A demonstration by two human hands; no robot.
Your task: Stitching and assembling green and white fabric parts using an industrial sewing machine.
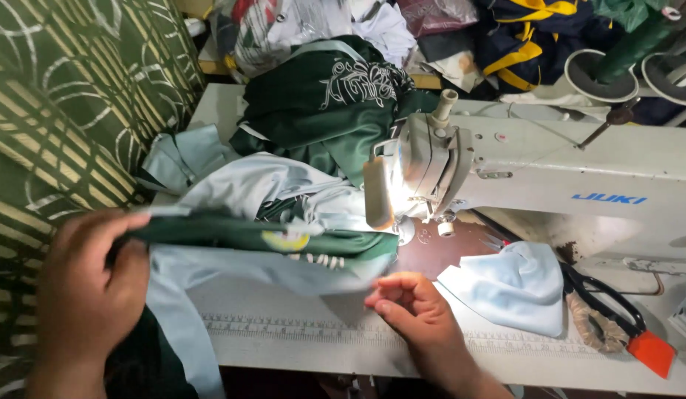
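My left hand (88,292) grips the near end of a dark green and pale blue garment (232,236) and holds it stretched toward the sewing machine (505,166). My right hand (413,307) pinches the pale blue edge of the same garment close to the needle area, fingers curled on the cloth. The garment's far end runs under the lit machine head (402,174). A yellow patch shows on the green strip.
A heap of dark green fabric (321,103) lies behind the machine, with more clothes piled at the back. A pale blue cloth piece (513,284) and black scissors (605,295) lie to the right. A green patterned curtain (69,96) hangs at left.
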